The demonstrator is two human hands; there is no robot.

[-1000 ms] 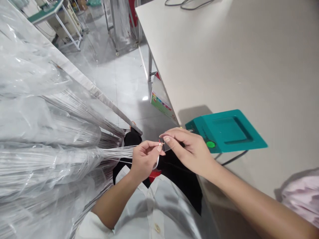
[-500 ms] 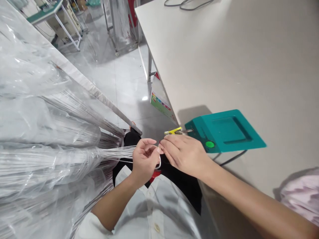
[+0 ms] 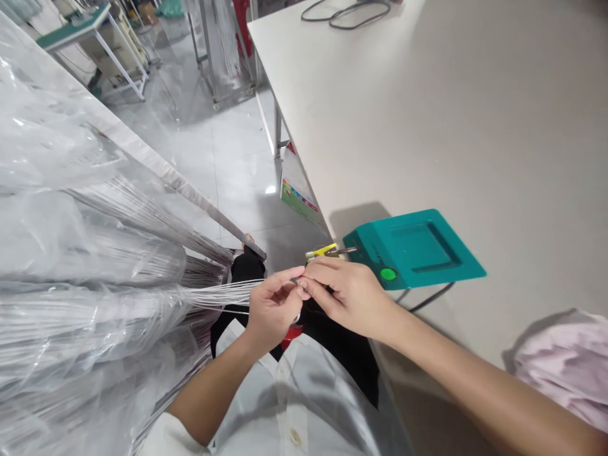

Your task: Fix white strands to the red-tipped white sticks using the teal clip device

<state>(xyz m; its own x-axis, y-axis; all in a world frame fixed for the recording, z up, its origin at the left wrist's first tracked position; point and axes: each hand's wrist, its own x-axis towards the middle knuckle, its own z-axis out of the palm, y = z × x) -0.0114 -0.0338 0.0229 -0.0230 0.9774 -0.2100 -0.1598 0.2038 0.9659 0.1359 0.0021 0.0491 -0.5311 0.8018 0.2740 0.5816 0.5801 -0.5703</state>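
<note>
A bundle of thin white cords (image 3: 221, 292) runs from the left into my left hand (image 3: 272, 313), which is closed around it. Thumb and forefinger of that hand pinch near the cord ends. My right hand (image 3: 354, 297) is closed as well, its fingertips meeting the left ones. Something small and dark shows between the fingertips, too small to name. Just beyond my right knuckles sits a yellow piece (image 3: 323, 252) with a metal rod, at the near corner of a teal device (image 3: 430, 247) with a green round button (image 3: 388, 273).
Long cord bundles in clear plastic (image 3: 95, 316) hang over a rail (image 3: 190, 193) on my left. A pale table (image 3: 427, 139) fills the right side, with a black cable (image 3: 351, 14) and pink cloth (image 3: 565, 367) on it. A printed box (image 3: 299, 190) stands below its edge.
The view has shifted slightly. My right fingers have moved from lying over the left fingertips to a pinch against them, and the white loop below the hands is now mostly hidden.
</note>
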